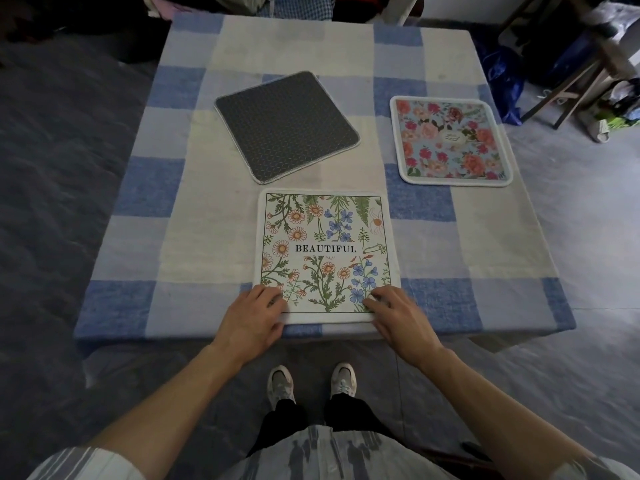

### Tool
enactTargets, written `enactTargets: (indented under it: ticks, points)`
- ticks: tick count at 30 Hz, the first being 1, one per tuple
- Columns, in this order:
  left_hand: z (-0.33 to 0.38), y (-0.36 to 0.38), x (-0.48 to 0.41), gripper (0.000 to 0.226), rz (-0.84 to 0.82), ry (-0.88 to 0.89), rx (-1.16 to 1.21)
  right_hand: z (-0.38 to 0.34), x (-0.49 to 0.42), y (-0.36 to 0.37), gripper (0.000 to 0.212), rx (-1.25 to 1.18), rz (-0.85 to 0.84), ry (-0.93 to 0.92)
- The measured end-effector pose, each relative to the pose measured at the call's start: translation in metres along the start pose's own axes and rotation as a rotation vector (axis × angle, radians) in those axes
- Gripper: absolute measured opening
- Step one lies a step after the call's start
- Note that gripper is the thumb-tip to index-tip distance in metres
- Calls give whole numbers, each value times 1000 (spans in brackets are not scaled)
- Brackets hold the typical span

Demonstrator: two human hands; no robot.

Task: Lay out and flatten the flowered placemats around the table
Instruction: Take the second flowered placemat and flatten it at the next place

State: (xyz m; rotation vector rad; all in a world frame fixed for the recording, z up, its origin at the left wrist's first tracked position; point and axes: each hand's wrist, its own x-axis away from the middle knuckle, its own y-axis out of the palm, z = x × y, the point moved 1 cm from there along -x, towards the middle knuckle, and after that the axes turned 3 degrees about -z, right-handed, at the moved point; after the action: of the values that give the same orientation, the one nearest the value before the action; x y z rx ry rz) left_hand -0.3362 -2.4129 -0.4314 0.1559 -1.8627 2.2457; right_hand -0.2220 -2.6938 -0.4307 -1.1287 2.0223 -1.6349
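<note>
My left hand (254, 315) presses relaxed, slightly spread fingers (268, 294) on the near left corner of the square white fabric placemat (325, 251) printed with daisies and BEAUTIFUL. My right hand (398, 315) presses its near right corner likewise, on the blue-and-white checked worktop (138, 237). Beyond my left fingers a dark grey square mat (285, 128) lies askew; further right lies a pale blue rose-printed placemat (452, 140).
</note>
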Motion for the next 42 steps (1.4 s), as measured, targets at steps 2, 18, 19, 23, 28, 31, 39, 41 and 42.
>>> enactTargets:
  ticks: [2, 18, 19, 23, 28, 31, 39, 41, 42]
  points:
    - [-1, 1, -2, 33, 16, -21, 25, 0, -1, 0, 38, -19, 11, 20]
    - [3, -3, -1, 28, 7, -25, 40, -12, -5, 1, 39, -75, 14, 125]
    - [5, -2, 0, 28, 5, -35, 45, -13, -6, 1, 39, -77, 16, 131]
    - [9, 2, 5, 31, 8, -67, 60, -16, -7, 1, 40, -78, 10, 160]
    - [3, -1, 6, 30, 19, -38, 51, -23, -8, 0, 45, -102, 13, 207]
    - [-3, -7, 7, 29, 37, -32, 26, -29, -5, -2, 50, -130, 81, 242]
    - [-2, -37, 4, 37, 165, -168, 52, -24, -7, -17, 59, -154, 162, 218]
    - [1, -44, 8, 40, 204, -212, 79, -26, -15, -21, 58, -166, 204, 187]
    - [3, -48, 10, 41, 223, -226, 91, -28, -20, -23, 58, -175, 225, 168]
